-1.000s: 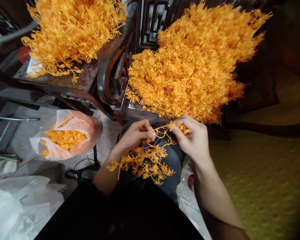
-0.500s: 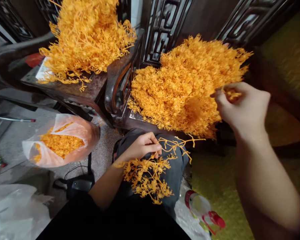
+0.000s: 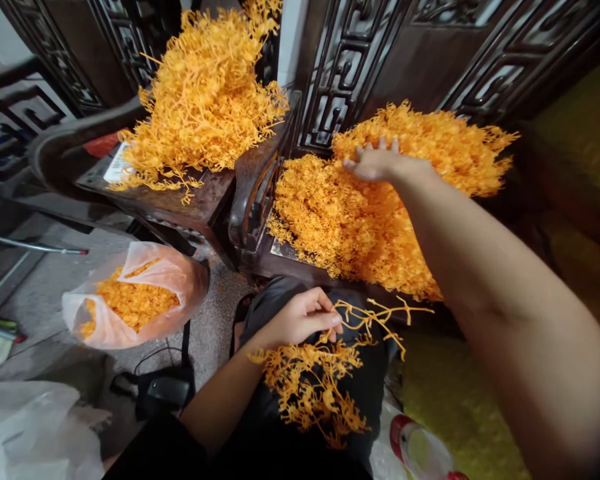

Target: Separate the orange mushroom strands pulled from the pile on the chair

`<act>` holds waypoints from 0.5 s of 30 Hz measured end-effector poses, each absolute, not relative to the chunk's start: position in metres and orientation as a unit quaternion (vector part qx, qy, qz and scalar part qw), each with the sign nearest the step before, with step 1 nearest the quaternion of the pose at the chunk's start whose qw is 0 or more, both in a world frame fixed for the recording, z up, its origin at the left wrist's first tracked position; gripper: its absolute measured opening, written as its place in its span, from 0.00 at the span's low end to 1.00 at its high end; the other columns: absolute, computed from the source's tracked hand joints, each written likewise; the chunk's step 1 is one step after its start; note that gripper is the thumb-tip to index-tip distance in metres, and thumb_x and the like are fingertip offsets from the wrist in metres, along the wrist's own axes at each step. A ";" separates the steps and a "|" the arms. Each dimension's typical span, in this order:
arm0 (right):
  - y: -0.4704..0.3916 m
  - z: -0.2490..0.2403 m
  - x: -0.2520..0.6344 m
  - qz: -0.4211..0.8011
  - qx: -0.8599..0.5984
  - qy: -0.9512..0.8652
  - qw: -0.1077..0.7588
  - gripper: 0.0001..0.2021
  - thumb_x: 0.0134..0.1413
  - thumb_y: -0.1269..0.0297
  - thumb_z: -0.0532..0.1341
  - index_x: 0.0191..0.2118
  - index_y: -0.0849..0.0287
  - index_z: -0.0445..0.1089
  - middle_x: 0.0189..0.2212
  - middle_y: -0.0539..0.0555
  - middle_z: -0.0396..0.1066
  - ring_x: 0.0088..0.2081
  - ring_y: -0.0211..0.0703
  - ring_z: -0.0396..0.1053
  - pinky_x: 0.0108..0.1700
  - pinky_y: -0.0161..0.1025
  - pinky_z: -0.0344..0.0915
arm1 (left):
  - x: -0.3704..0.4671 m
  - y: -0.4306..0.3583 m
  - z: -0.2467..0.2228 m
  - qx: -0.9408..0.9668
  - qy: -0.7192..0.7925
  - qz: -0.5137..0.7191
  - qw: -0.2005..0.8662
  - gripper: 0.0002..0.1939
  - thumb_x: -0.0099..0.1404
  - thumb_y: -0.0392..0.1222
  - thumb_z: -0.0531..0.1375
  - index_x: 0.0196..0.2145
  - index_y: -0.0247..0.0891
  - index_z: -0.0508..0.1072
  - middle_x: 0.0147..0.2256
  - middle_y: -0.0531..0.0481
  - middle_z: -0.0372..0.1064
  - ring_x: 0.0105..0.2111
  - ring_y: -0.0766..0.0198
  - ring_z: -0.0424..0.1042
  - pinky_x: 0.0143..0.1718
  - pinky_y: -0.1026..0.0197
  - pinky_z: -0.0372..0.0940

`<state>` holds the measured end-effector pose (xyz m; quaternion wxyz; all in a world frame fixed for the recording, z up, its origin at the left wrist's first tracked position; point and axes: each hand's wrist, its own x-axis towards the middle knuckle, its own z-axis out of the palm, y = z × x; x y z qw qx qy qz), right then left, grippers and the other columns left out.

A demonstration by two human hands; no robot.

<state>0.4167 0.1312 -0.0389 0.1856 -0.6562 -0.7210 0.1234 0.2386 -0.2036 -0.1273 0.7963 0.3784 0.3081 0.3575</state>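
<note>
Over my lap, my left hand (image 3: 307, 319) is closed round the stem of an orange branched sprig (image 3: 320, 387). Bare forked stems stick out to the right of the fingers, and clusters of small spidery pieces hang below. My right hand (image 3: 377, 162) reaches out with fingers spread over a large heap of orange sprigs (image 3: 330, 220) on the nearer wooden chair. Its fingertips are at the heap's upper part; whether they press into it I cannot tell. No piece shows in that hand.
A second orange heap (image 3: 210, 100) sits on the dark wooden chair (image 3: 180, 207) at left. On the floor, a plastic bag (image 3: 193, 280) holds loose orange pieces. A black bag with a phone (image 3: 169, 390), white plastic (image 3: 25, 427) and a clear bottle (image 3: 423, 450) lie around me.
My right hand has moved left and away from me over the heap, and its pinched fingers have opened. My left hand keeps its hold on the sprig. The view has shifted slightly.
</note>
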 end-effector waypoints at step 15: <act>0.086 0.010 0.495 0.095 -0.674 -0.669 0.298 0.28 0.54 0.54 0.56 0.24 0.83 0.71 0.37 0.63 0.79 0.43 0.34 0.77 0.43 0.39 0.63 | 0.243 -0.192 -0.139 0.417 0.326 0.348 0.774 0.22 0.60 0.55 0.71 0.34 0.35 0.68 0.32 0.48 0.76 0.29 0.68 0.74 0.35 0.62 0.66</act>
